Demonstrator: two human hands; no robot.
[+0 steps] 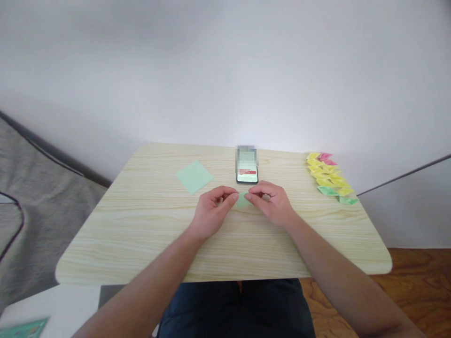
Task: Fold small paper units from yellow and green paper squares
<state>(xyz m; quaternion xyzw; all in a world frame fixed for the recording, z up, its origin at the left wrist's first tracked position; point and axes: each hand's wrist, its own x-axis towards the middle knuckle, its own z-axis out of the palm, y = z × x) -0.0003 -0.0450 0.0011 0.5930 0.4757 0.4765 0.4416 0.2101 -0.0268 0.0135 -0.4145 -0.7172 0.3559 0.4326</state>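
A small piece of light green paper is pinched between my two hands, just in front of the phone. My left hand grips its left side with thumb and forefinger. On the opposite side, my right hand pinches the paper in the same way. Fingers cover both side edges, so its exact folds cannot be made out. A flat square sheet of light green paper lies to the left, turned cornerwise and apart from my hands.
A phone with a lit, partly blurred screen lies at the table's back middle. Several folded yellow, pink and green paper pieces stand in rows at the right. The pale wooden table meets a white wall. Grey fabric is at the left.
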